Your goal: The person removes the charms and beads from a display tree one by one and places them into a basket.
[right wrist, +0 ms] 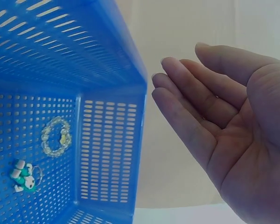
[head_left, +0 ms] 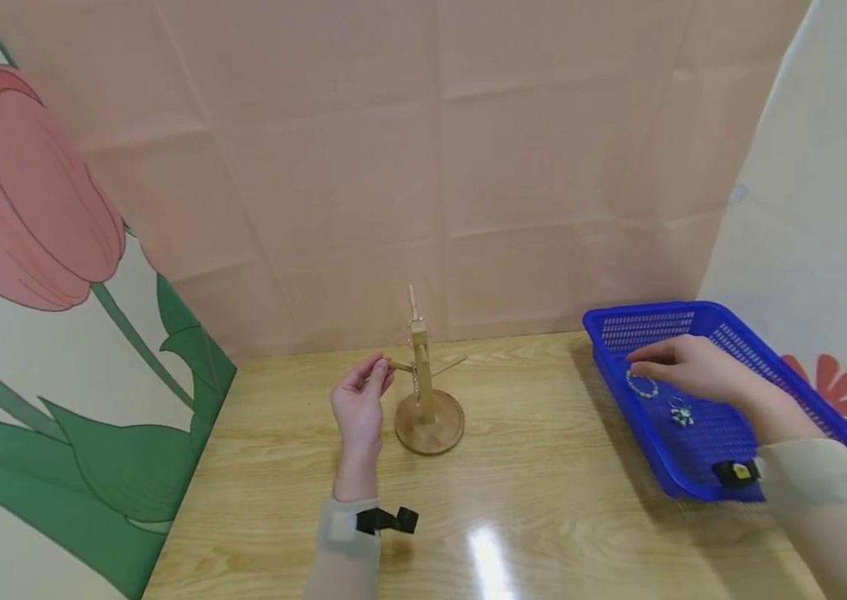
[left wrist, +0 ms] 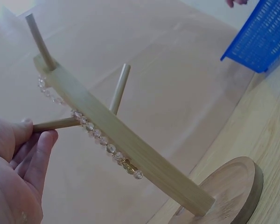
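A wooden stand [head_left: 425, 383] with a round base and several thin pegs stands upright on the table. At the end of one side peg [left wrist: 56, 124], my left hand [head_left: 360, 408] pinches the wood between thumb and fingers. A bracelet of clear pinkish beads [left wrist: 111, 148] hangs along the post of the stand. My right hand [head_left: 694, 367] is over the blue basket, fingers slightly bent and holding nothing. In the basket lie a pale beaded bracelet [right wrist: 45, 144] and a green and white figure keychain [right wrist: 23, 177] with a ring.
The blue plastic basket [head_left: 622, 417] with perforated walls stands at the right of the wooden table [head_left: 543, 500]. Behind is a pinkish cloth backdrop [head_left: 333, 167]. A panel with a painted tulip [head_left: 48, 183] borders the left side.
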`<state>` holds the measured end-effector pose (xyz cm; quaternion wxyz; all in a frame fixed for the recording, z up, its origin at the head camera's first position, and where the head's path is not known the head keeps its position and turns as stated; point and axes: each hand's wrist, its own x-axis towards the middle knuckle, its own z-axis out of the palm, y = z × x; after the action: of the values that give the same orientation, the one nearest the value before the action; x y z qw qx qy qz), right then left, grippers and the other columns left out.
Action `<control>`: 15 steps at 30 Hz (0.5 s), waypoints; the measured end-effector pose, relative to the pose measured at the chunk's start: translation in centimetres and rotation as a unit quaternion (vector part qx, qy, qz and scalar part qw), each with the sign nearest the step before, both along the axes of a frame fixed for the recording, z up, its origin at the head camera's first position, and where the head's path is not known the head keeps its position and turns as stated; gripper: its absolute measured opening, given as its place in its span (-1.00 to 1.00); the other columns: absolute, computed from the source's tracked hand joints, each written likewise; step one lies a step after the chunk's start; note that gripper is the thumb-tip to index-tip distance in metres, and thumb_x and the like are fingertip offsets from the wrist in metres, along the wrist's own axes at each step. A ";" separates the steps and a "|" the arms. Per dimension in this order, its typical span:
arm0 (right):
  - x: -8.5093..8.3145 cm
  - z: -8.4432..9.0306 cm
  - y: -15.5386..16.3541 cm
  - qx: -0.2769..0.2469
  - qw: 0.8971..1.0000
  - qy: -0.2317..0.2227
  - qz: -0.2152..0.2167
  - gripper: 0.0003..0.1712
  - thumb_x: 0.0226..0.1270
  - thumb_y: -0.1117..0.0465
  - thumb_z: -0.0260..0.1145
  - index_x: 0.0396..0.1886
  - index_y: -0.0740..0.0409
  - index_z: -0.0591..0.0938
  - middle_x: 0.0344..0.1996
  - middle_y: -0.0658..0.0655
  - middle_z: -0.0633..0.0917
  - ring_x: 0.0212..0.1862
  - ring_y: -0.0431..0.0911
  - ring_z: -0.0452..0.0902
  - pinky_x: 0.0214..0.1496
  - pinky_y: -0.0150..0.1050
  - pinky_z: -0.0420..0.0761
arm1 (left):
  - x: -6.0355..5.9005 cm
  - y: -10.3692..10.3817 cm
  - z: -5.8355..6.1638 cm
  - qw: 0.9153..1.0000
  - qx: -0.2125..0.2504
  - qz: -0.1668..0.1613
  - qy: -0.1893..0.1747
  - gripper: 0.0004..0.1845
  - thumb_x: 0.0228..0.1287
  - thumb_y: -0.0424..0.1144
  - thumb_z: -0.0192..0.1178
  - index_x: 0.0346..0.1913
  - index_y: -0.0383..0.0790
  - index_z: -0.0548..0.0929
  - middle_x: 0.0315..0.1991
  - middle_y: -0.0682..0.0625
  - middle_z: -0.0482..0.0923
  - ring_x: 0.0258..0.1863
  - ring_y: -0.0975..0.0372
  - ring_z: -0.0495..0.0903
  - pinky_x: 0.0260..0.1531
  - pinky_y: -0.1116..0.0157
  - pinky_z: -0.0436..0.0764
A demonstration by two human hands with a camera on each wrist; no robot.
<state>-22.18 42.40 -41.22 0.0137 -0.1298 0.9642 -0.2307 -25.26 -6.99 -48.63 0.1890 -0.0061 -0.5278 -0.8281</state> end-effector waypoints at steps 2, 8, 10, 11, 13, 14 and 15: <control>0.0 0.3 -0.3 -0.003 1.000 0.000 0.004 -0.61 0.60 0.02 0.39 0.19 0.17 0.80 -0.05 0.06 0.85 -0.05 -0.05 0.78 -0.04 -0.15 0.79 | 0.0 0.0 0.0 1.000 0.000 0.004 -0.002 -0.83 0.45 -0.47 0.37 0.00 -0.50 0.79 -0.10 -0.35 0.77 -0.20 0.17 0.83 -0.05 0.22 0.85; 0.1 1.2 -1.8 -0.005 1.000 0.007 0.013 -0.59 0.61 -0.01 0.38 0.21 0.14 0.79 -0.01 0.05 0.84 -0.04 -0.10 0.77 -0.06 -0.19 0.78 | -0.4 0.0 0.3 1.000 -0.013 0.004 0.000 -0.82 0.47 -0.48 0.35 0.01 -0.53 0.77 -0.10 -0.34 0.77 -0.20 0.15 0.83 -0.05 0.22 0.85; 0.2 1.4 -2.5 -0.011 1.000 0.004 0.015 -0.60 0.61 -0.01 0.38 0.22 0.13 0.79 0.01 0.07 0.83 -0.12 -0.10 0.74 -0.13 -0.22 0.73 | -0.6 0.1 0.4 1.000 -0.019 -0.002 -0.003 -0.82 0.46 -0.49 0.35 0.01 -0.54 0.76 -0.08 -0.40 0.75 -0.21 0.14 0.83 -0.05 0.22 0.85; 0.3 1.5 -2.8 -0.014 1.000 0.002 0.017 -0.60 0.61 -0.01 0.38 0.22 0.13 0.79 0.02 0.08 0.83 -0.13 -0.12 0.72 -0.16 -0.24 0.71 | -0.8 0.1 0.5 1.000 -0.023 -0.005 -0.004 -0.82 0.46 -0.49 0.35 0.02 -0.55 0.76 -0.07 -0.43 0.74 -0.21 0.14 0.83 -0.05 0.22 0.85; 0.3 1.7 -3.5 -0.021 1.000 -0.001 0.022 -0.60 0.61 -0.01 0.38 0.23 0.12 0.78 0.02 0.09 0.83 -0.20 -0.15 0.66 -0.24 -0.27 0.64 | -1.1 0.2 0.7 0.999 -0.030 -0.010 -0.007 -0.81 0.46 -0.51 0.34 0.03 -0.59 0.74 -0.06 -0.49 0.72 -0.23 0.15 0.83 -0.07 0.23 0.85; 0.4 1.7 -3.8 -0.026 0.999 -0.006 0.024 -0.59 0.61 -0.01 0.37 0.24 0.13 0.78 0.01 0.08 0.82 -0.26 -0.16 0.62 -0.28 -0.27 0.62 | -1.3 0.2 0.7 0.999 -0.035 -0.012 -0.007 -0.80 0.46 -0.52 0.33 0.03 -0.62 0.72 -0.05 -0.53 0.70 -0.23 0.15 0.83 -0.07 0.24 0.85; 0.4 1.8 -4.1 -0.030 0.999 -0.009 0.027 -0.59 0.62 0.00 0.37 0.25 0.14 0.77 0.00 0.08 0.82 -0.31 -0.15 0.59 -0.31 -0.27 0.58 | -1.5 0.3 0.8 0.999 -0.040 -0.013 -0.007 -0.79 0.47 -0.53 0.32 0.04 -0.64 0.72 -0.04 -0.56 0.69 -0.24 0.16 0.83 -0.08 0.25 0.85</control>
<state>-21.81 38.27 -39.43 0.0247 -0.1540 0.9529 -0.2602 -26.73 -6.72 -47.82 0.1740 -0.0150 -0.5616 -0.8088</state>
